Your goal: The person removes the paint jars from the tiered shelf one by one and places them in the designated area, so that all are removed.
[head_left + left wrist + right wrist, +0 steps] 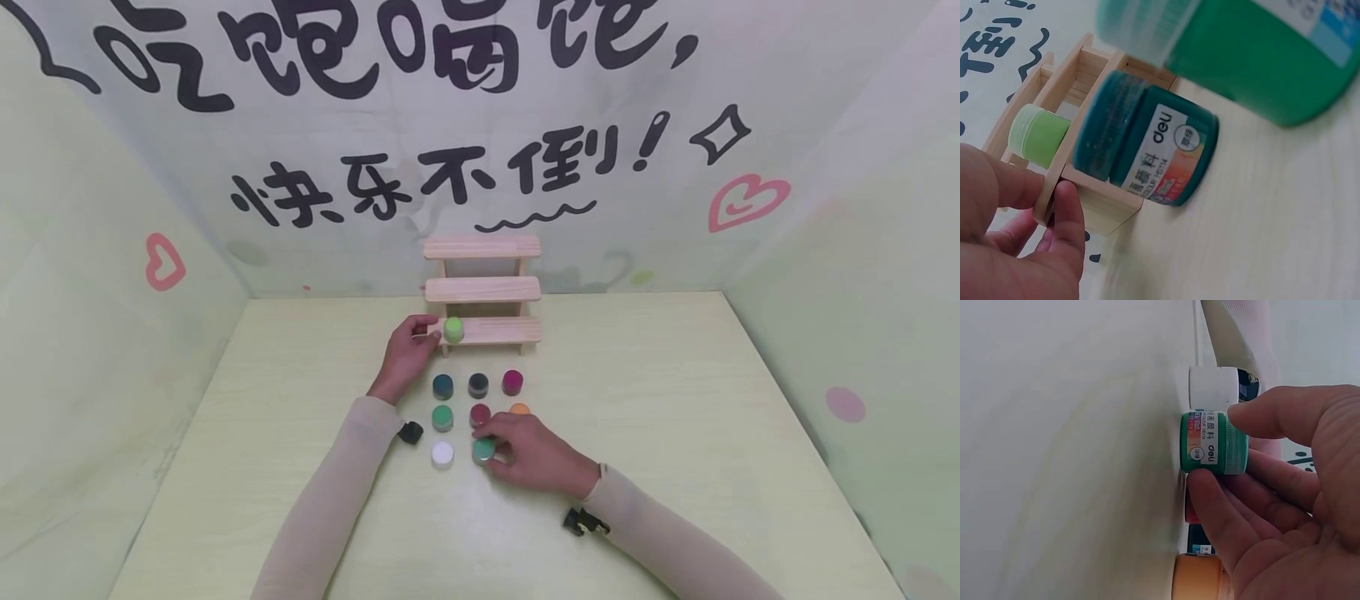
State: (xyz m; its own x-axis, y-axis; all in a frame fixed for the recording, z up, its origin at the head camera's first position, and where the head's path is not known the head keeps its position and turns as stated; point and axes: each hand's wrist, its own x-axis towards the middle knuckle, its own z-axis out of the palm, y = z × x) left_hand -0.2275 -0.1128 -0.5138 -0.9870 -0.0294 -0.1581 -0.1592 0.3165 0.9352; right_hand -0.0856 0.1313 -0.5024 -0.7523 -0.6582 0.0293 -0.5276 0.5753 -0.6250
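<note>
A three-step wooden rack (495,331) stands at the back of the table. On the left part of its lowest step sits a light green paint jar (453,329). My left hand (408,354) pinches the left end of that step beside the jar, as the left wrist view shows. In front of the rack, my right hand (536,454) grips a green paint jar (1204,442) between thumb and fingers. A white paint jar (442,453) stands to its left. An orange jar (519,409) is partly hidden behind the right hand.
Several more paint jars stand in rows before the rack: a teal jar (443,386), a black jar (477,384), a magenta jar (512,382), another green jar (442,417) and a dark red jar (480,414). A printed cloth wall (360,258) rises behind the rack.
</note>
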